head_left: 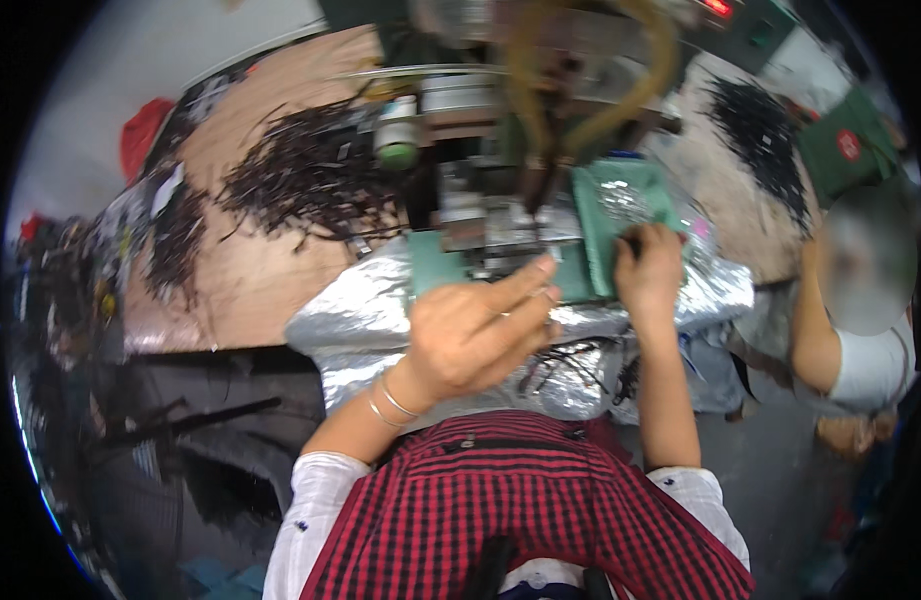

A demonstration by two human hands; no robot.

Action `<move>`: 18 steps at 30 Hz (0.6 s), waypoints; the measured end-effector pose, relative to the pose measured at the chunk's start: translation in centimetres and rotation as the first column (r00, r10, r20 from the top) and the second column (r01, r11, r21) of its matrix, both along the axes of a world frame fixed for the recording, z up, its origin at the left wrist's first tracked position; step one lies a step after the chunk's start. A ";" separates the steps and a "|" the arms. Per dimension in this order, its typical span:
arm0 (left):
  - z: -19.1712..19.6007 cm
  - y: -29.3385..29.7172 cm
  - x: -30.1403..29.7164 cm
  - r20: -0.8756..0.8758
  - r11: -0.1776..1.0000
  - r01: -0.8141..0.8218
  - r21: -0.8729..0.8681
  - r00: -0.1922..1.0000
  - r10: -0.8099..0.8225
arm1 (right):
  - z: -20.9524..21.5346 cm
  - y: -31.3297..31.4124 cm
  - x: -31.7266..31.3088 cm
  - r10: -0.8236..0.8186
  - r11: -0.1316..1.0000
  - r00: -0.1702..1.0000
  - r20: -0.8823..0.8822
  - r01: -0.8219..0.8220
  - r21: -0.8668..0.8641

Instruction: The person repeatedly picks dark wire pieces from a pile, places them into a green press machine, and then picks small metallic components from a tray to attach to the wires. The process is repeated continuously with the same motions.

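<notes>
My left hand (480,335) is in front of the bench machine (510,205), its fingers drawn together and pointing at the machine's work area. What its fingertips hold, if anything, is too small to make out. My right hand (652,268) is over the near right part of a green tray (597,240), fingers curled down and closed. Whatever those fingers hold is hidden. Small shiny pieces (622,200) lie in the tray just beyond them. Silvery foil sheeting (355,305) covers the bench edge under both hands.
A pile of dark strips (315,175) lies left of the machine, beside a green-and-white bottle (396,135). More dark strips (755,140) lie at the far right. A yellowish tube (665,60) loops above the machine. Another person (850,345) sits on the right.
</notes>
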State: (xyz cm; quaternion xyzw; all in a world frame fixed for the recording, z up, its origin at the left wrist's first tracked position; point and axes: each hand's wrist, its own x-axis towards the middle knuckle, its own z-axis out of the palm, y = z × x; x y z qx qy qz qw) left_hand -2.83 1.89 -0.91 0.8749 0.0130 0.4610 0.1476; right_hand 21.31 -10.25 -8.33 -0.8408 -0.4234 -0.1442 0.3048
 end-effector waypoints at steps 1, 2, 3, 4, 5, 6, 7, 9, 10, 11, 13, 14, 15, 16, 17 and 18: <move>-0.2 -0.2 -1.2 -0.010 1.000 -0.023 -0.004 1.000 0.023 | -0.3 -0.2 0.0 -0.009 0.999 1.000 -0.003 0.009 0.038; -0.7 -0.3 -2.4 -0.013 0.999 -0.039 -0.013 0.999 0.039 | -0.6 -0.4 0.0 -0.026 0.997 1.000 -0.002 0.026 0.072; -1.0 0.3 -4.1 -0.069 0.990 -0.117 0.080 0.990 0.123 | -0.6 -0.8 0.0 -0.055 0.993 0.996 -0.063 0.061 0.104; -1.1 1.4 -6.4 -0.118 0.967 -0.184 0.177 0.971 0.206 | -0.6 -1.1 0.1 -0.086 0.986 0.988 -0.126 0.102 0.131; -0.9 2.3 -7.7 0.014 0.936 -0.339 0.090 0.940 0.340 | -0.5 -1.4 0.3 -0.054 0.983 0.982 -0.179 0.083 0.161; -0.3 3.5 -8.0 0.093 0.897 -0.441 -0.027 0.892 0.441 | -0.3 -1.4 0.4 -0.037 0.981 0.985 -0.171 0.069 0.182; 0.2 4.6 -8.4 0.150 0.846 -0.508 -0.161 0.835 0.530 | -0.2 -1.5 0.4 -0.026 0.978 0.986 -0.163 0.059 0.202; 1.4 7.0 -8.4 0.072 0.805 -0.535 -0.257 0.820 0.568 | 0.4 -1.3 0.6 0.015 0.977 0.991 -0.133 0.014 0.211; 1.3 8.3 -8.1 -0.007 0.822 -0.525 -0.220 0.844 0.537 | 0.7 -1.1 0.5 0.029 0.974 0.992 -0.125 0.000 0.225; 0.0 9.5 -7.5 -0.132 0.807 -0.559 -0.190 0.829 0.543 | 1.1 -0.8 0.3 0.040 0.971 0.992 -0.117 -0.011 0.237; -3.3 11.0 -6.4 -0.342 0.780 -0.626 -0.024 0.738 0.582 | 1.5 -0.5 -0.2 0.054 0.969 0.992 -0.111 -0.026 0.246; -4.8 11.4 -6.0 -0.426 0.756 -0.654 0.037 0.674 0.604 | 1.7 -0.3 -0.4 0.064 0.969 0.991 -0.118 -0.033 0.243; -7.1 12.4 -5.9 -0.463 0.742 -0.671 0.023 0.650 0.602 | 1.7 -0.4 -0.6 0.071 0.971 0.990 -0.124 -0.040 0.235; -9.1 13.2 -5.9 -0.500 0.730 -0.683 0.009 0.629 0.595 | 1.4 -0.8 -0.5 0.057 0.972 0.993 -0.103 -0.032 0.232; -9.5 13.6 -5.7 -0.459 0.737 -0.676 -0.019 0.660 0.594 | 0.8 -1.4 -0.2 0.030 0.973 0.996 -0.080 -0.011 0.231; -9.8 13.7 -5.9 -0.373 0.737 -0.676 -0.022 0.689 0.621 | 0.4 -2.1 0.1 0.006 0.973 0.998 -0.057 0.007 0.230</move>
